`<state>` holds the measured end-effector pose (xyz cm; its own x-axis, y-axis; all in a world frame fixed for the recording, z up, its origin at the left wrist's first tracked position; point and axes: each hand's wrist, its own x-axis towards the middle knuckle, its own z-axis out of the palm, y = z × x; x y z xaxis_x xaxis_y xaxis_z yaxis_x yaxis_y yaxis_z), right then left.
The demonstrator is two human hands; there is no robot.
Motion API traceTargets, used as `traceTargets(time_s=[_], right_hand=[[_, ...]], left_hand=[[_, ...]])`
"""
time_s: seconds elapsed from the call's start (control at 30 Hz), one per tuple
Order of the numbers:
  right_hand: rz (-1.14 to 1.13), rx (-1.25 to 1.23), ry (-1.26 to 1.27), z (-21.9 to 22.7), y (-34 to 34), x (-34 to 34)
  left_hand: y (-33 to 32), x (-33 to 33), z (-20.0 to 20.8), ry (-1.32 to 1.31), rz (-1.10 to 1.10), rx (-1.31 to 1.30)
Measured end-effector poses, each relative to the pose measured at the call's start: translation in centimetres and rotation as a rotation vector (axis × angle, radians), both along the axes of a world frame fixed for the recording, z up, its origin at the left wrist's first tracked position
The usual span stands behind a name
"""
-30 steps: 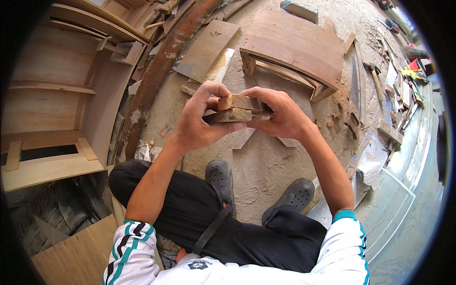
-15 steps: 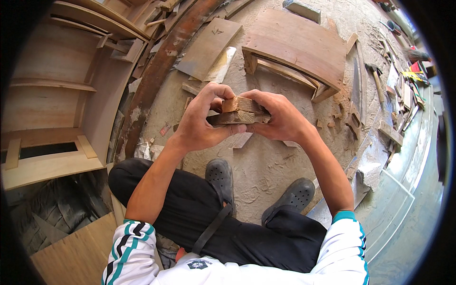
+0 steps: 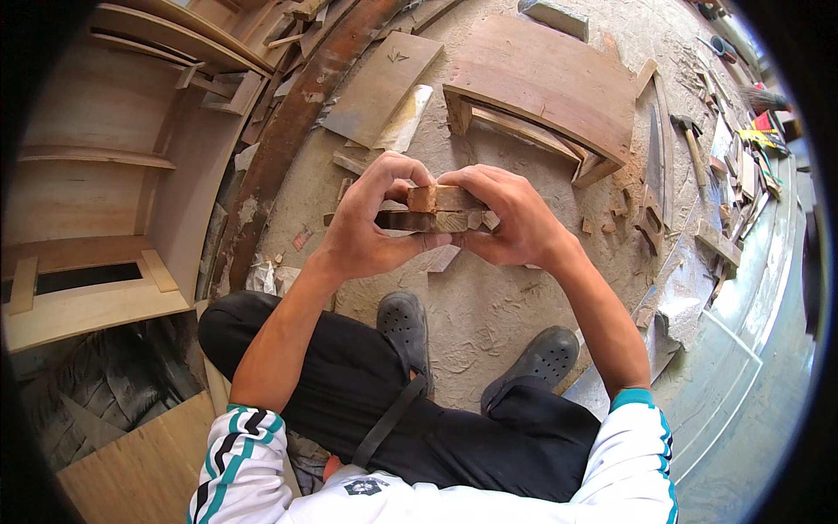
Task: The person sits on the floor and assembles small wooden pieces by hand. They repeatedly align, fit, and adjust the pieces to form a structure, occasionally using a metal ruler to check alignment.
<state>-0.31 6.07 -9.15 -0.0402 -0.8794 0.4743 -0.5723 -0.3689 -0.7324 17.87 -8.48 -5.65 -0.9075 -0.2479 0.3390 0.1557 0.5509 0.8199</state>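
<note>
Two short wood pieces are stacked between my hands, above the sandy floor. The upper wood block [image 3: 456, 199] is light brown with a rough cut end facing me. Under it lies a darker wood strip [image 3: 403, 220], whose left end pokes out beyond my left palm. My left hand [image 3: 371, 214] is closed on the stack, its thumb below and its fingers curled over the top. From the other side my right hand [image 3: 515, 214] pinches the same pieces, thumb beneath, fingers above. Both thumb tips nearly meet under the strip. My fingers hide the far sides of the wood.
A low wooden stool [image 3: 546, 83] stands ahead, with a handsaw [image 3: 651, 188] and a hammer [image 3: 689, 144] on its right. Loose boards [image 3: 384, 87] lie ahead left. A wooden cabinet [image 3: 96, 175] fills the left side. Glass sheets [image 3: 724, 375] and scrap wood lie at the right.
The stacked wood has turned slightly in my hands, so more of its side edge faces me. The dark strip's left end now sticks out more. Both hands keep their grip.
</note>
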Motion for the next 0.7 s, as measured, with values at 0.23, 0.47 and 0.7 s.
traceTargets(time_s=[0.23, 0.47, 0.7], right_hand=[[-0.007, 0.021, 0.003, 0.6, 0.1, 0.0], [0.048, 0.343, -0.263, 1.6, -0.2, -0.2], [-0.009, 0.558, -0.322, 1.5, -0.3, -0.6]], left_hand=[[0.3, 0.2, 0.2, -0.052, 0.017, 0.145], [0.4, -0.1, 1.2, -0.3, 0.131, 0.565], [-0.1, -0.2, -0.2, -0.279, 0.233, 0.747]])
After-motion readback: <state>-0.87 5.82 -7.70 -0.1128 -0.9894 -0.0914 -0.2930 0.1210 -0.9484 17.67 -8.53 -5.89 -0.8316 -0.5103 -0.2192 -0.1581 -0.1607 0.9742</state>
